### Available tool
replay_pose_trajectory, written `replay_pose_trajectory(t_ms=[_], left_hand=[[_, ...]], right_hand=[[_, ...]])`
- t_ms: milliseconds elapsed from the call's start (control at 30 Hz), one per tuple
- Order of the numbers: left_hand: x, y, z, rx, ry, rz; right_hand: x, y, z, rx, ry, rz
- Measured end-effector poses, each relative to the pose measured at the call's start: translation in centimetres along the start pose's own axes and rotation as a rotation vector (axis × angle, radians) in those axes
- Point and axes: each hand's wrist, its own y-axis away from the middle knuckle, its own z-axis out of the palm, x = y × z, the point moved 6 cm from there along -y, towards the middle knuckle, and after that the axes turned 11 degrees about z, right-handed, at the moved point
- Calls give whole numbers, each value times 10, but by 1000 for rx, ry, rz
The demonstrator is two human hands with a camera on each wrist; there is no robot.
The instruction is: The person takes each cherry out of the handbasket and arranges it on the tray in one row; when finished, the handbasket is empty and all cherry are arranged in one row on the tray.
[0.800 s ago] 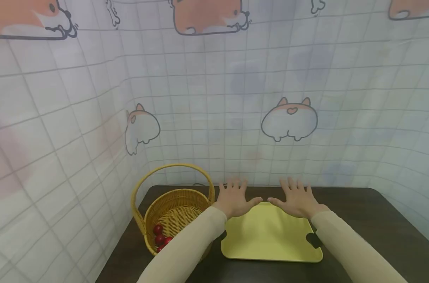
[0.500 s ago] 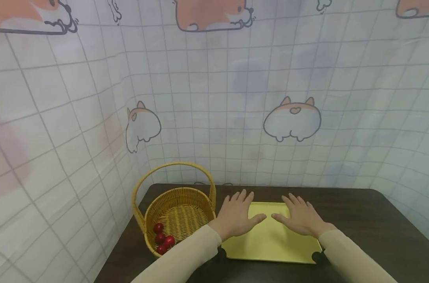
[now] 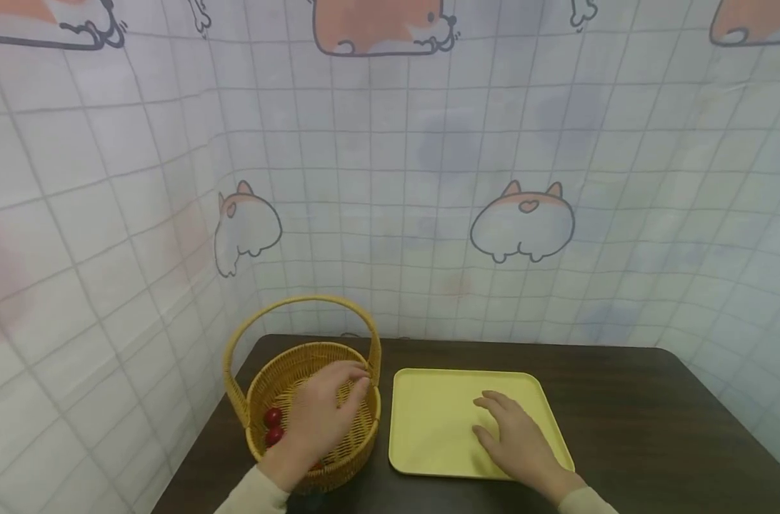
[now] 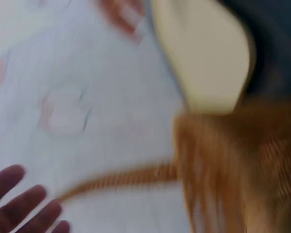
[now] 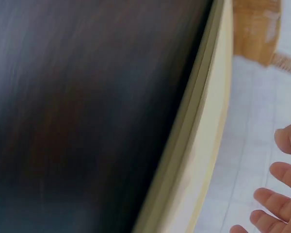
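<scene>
My left hand [image 3: 322, 410] hovers over the wicker basket [image 3: 358, 460], its fingers loosely bent and holding nothing. Inside the basket's left side, small round red fruits [image 3: 273, 417] show; my hand and wrist hide part of the contents. The yellow rectangular tray [image 3: 431, 421] lies flat to the basket's right. Above the tray's right half is my right hand [image 3: 515, 439], fingers spread and slightly bent, with nothing in it. In the left wrist view, blurred, the basket [image 4: 252, 160] fills the lower right and fingertips [image 4: 36, 194] appear at the lower left.
Basket and tray stand on a dark wooden table [image 3: 621, 414]. A tall arched handle [image 3: 303, 300] rises over the basket. Patterned cloth [image 3: 390, 214] hangs behind the table and along its left.
Both hands were spread side by side over the tray. The left has moved left over the basket; the right has drawn back toward the tray's near right side.
</scene>
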Motion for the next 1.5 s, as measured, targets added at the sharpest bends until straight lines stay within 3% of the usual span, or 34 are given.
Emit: replay_pose_trajectory(t_ms=[133, 233, 300, 367, 467, 567, 700, 767, 900, 1000, 1100, 1300, 1500], left_hand=[[-31, 9, -57, 336, -20, 26], [-47, 18, -89, 555, -20, -11], [-61, 28, -99, 646, -16, -97], [-76, 41, -101, 690, -1, -223], [-104, 66, -87, 642, 74, -474], [-120, 86, -68, 547, 177, -657], [-131, 103, -49, 485, 276, -767], [-136, 110, -43, 479, 275, -799], [-145, 123, -34, 503, 246, -823], [-147, 128, -31, 539, 232, -804], [-148, 130, -25, 586, 241, -768], [-151, 131, -24, 684, 258, -697], [-154, 133, -22, 669, 231, -678]], right_hand=[[-16, 6, 14, -58, -158, 88], [-30, 8, 24, -93, -278, 116], [-42, 6, 31, -80, -350, 96], [-58, 3, 37, -59, -415, 56], [-83, -2, 46, -26, -499, -19], [-106, -6, 54, -16, -570, -90], [-132, -13, 66, 7, -609, -177], [-142, -17, 72, 28, -594, -211], [-157, -23, 82, 111, -449, -285], [-168, -26, 88, 97, -363, -330], [-177, -33, 97, -58, -311, -327], [-199, -49, 116, -418, -138, -221], [-206, -50, 132, -600, -22, -173]])
